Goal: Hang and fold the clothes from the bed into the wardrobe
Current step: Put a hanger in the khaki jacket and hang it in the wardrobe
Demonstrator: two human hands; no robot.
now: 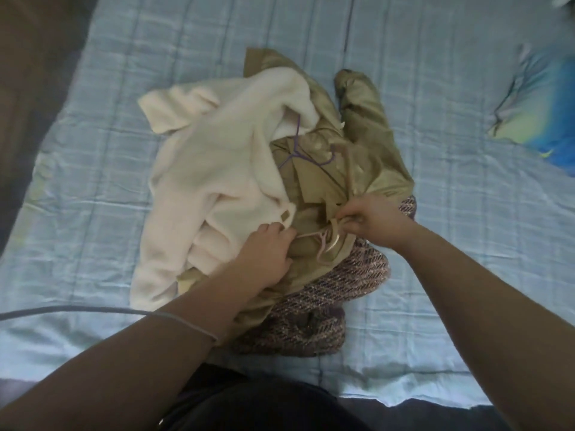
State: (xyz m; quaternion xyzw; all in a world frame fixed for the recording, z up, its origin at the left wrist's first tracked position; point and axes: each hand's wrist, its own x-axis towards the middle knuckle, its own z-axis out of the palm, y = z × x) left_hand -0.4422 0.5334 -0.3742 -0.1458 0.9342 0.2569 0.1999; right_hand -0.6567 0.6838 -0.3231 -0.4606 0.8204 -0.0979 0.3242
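Observation:
A heap of clothes lies in the middle of the bed (435,188). On top left is a cream fleece garment (217,169). Beside and under it is an olive-gold shiny jacket (367,144), and a purple-brown tweed garment (326,293) lies at the near edge. A purple hanger (298,150) shows between fleece and jacket. A pale pink hanger (320,241) lies on the jacket's near part. My left hand (264,253) rests with curled fingers on the fleece and jacket, by the pink hanger's end. My right hand (370,219) pinches the jacket's fabric at the pink hanger's top.
The bed carries a light blue checked sheet. A blue and yellow pillow (541,110) lies at the right edge. A dark floor strip (34,88) runs along the left. A grey cable (77,311) crosses my left forearm.

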